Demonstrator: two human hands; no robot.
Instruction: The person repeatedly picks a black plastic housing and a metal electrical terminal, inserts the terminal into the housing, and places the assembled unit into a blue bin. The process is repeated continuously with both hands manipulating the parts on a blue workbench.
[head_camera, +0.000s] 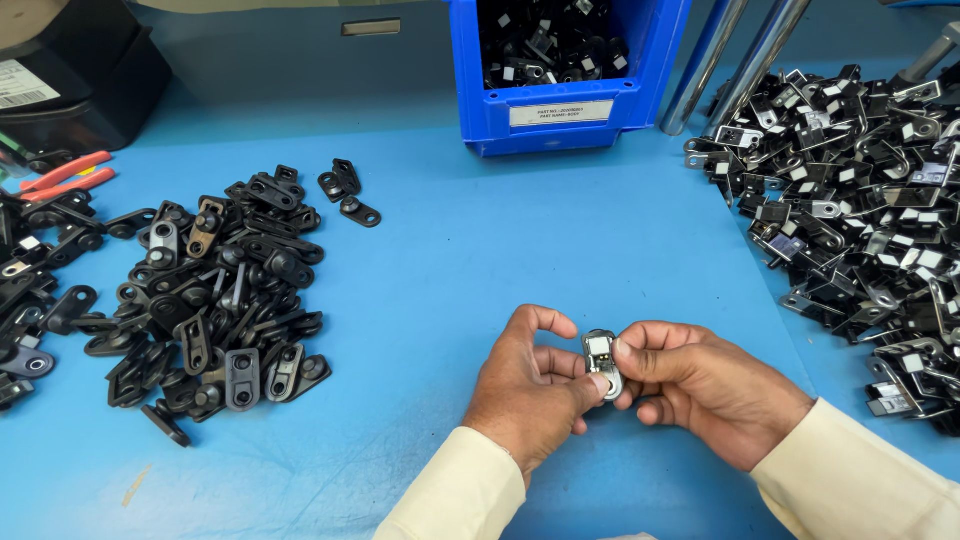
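Note:
Both hands meet low in the middle of the blue table (480, 250). Between them is a small silvery metal part (602, 362) with a pale square patch on top. My left hand (530, 390) pinches its lower end with thumb and fingers. My right hand (700, 385) grips it from the right side, thumb on top. Both wrists wear cream sleeves. A heap of flat black metal brackets (215, 300) with round studs lies to the left, well apart from the hands.
A large pile of black and silvery clips (870, 210) fills the right side. A blue plastic bin (565, 75) holding similar parts stands at the back centre. Two metal tubes (735, 55) lean behind it. Red-handled pliers (65, 175) and a black box (70, 70) sit far left.

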